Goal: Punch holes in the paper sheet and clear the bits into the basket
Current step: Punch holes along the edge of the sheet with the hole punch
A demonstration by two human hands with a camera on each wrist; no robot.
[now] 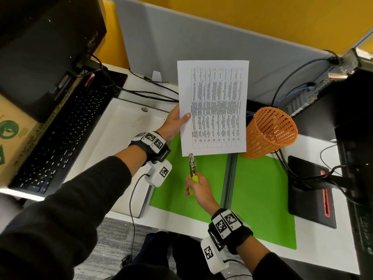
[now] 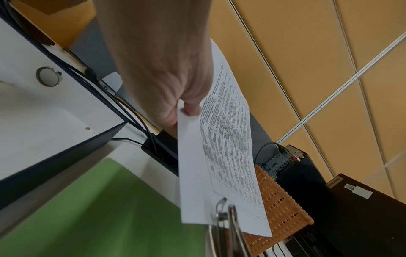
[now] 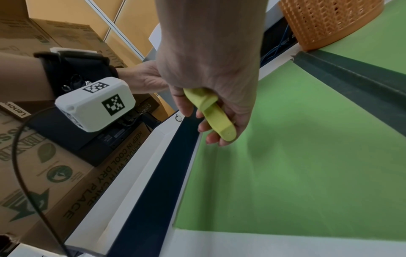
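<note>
White paper, thin and light: that is what I am working with, and it will flop wherever it is unsupported. I have the paper sheet (image 1: pixel 213 107) held up in the air over the green mat (image 1: pixel 262 199), printed table facing me, with my left hand (image 1: pixel 175 123) pinching its left edge about halfway along, thumb on the front and fingers behind. A one-sided pinch like that leaves the near edge free to bend, so I judge a firm, steady hold matters more than force; squeezing harder would only crease it.

My right hand (image 1: pixel 198 187) is wrapped around the yellow handles of the hole punch (image 1: pixel 191 168), fingers curled on the grip. The metal head points away from me and meets the near edge of the sheet close to its left corner. The wrist view suggests the edge sits in the punch's mouth, but I cannot tell whether it has bitten through.

The punch is rigid and the soft handles should not slip.

The orange basket (image 1: pixel 270 132) stands on the far right of the mat, just beside the sheet. Punched bits will be tiny and drift easily.
</note>
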